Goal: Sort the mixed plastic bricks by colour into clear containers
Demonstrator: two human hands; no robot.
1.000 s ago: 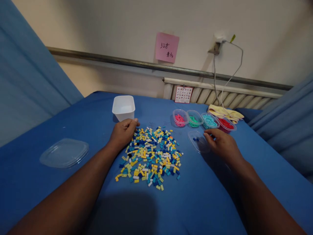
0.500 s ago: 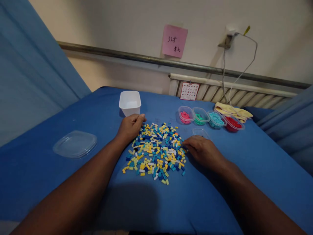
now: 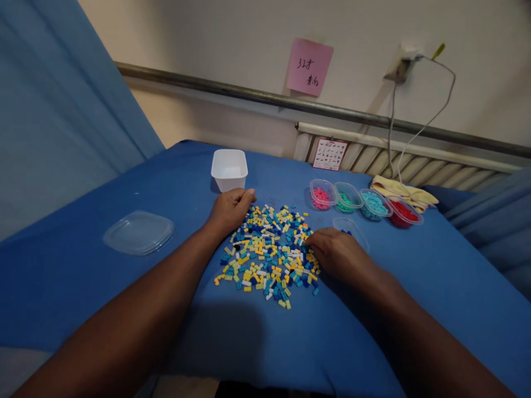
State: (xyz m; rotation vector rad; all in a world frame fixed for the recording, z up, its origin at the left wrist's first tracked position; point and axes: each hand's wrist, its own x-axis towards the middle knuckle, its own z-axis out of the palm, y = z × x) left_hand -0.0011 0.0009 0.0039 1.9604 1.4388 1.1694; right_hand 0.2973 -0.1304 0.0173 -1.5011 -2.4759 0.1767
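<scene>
A spread of small toy building bricks [image 3: 269,254], mostly yellow, pale yellow, teal, dark blue and white, lies on the blue cloth between my hands. My left hand [image 3: 232,211] rests at the far left edge of the spread, its fingers curled and closed; whatever may be inside is hidden. At the right edge of the spread, my right hand [image 3: 338,251] is bent down with thumb and fingers pinched together over the bricks. Its fingertips hide what they hold, if anything. Just behind it sits a clear plastic tub [image 3: 357,229] with a few dark blue bricks, partly covered by the hand.
Beyond my left hand stands a white square tub [image 3: 229,171]. Clear lids [image 3: 139,232] lie at the left. Along the back right are tubs of pink [image 3: 321,198], green [image 3: 345,202], light blue [image 3: 374,204] and red bricks [image 3: 403,213], near a yellow cloth [image 3: 404,190].
The whole view has shifted, so things sit slightly farther right and higher. My right hand has moved a little left, farther over the edge of the bricks. My left hand stays in place.
</scene>
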